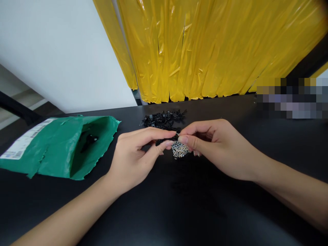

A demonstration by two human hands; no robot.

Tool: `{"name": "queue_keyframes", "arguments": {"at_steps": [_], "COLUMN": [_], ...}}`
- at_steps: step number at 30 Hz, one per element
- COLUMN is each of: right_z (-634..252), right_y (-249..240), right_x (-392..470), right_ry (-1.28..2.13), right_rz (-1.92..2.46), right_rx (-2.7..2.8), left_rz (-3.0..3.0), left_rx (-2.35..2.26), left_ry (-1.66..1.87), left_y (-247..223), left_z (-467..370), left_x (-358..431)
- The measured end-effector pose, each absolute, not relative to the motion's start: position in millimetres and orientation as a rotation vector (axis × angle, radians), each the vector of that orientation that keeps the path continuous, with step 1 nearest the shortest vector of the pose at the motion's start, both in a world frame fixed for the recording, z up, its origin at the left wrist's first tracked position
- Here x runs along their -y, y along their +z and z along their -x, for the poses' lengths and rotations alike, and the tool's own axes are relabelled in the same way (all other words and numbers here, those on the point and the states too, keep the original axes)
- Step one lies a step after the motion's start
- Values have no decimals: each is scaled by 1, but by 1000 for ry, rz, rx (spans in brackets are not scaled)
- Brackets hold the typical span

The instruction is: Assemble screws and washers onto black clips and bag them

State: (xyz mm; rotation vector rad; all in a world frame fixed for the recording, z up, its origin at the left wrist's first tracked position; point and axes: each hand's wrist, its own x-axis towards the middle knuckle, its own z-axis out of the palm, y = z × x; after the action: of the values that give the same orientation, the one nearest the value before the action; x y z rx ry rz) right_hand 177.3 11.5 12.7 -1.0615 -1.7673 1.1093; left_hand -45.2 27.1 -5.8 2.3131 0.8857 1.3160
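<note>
My left hand [135,153] is closed in a pinch on a small black part [166,138], mostly covered by the fingers. Its fingertips meet those of my right hand [217,147], which is also pinched shut. Whatever sits between the right fingertips is too small and hidden to make out. Just below the fingertips, a pile of small silvery nuts [180,151] lies on the black table [159,205]. Beyond my hands is a heap of small black plastic parts [164,118].
A green plastic mailing bag [57,147] lies at the left, its torn mouth facing right, with black parts [89,140] inside. Yellow plastic sheeting [205,51] and a white panel [66,51] stand behind the table. A blurred-out patch [292,99] covers the far right.
</note>
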Motion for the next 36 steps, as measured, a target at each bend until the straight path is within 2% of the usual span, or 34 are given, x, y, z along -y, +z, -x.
{"name": "queue_keyframes", "arguments": {"at_steps": [5,11,20,26,36], "right_z": [-175,-175,-176,-174,-171], "right_y": [13,8,12,13,11], "right_x": [-8,-9,-9,-4,2], "right_ry": [1001,1064,1020,938,434], "right_rz": [1109,1103,1143,1138,981], "right_rx": [1857,1844,1784,1812,2066], "left_rz": [-2268,-2291,-1923,-1885,-1999], "left_rx": [-964,-908,-770,-811,-832], "left_ry": [1248,1203,1097,1095,1231], "left_y": [-6,-1,1,2,3], "left_z": [47,47,55,51,41], "left_x": [-30,-33,-31,-31,-27]}}
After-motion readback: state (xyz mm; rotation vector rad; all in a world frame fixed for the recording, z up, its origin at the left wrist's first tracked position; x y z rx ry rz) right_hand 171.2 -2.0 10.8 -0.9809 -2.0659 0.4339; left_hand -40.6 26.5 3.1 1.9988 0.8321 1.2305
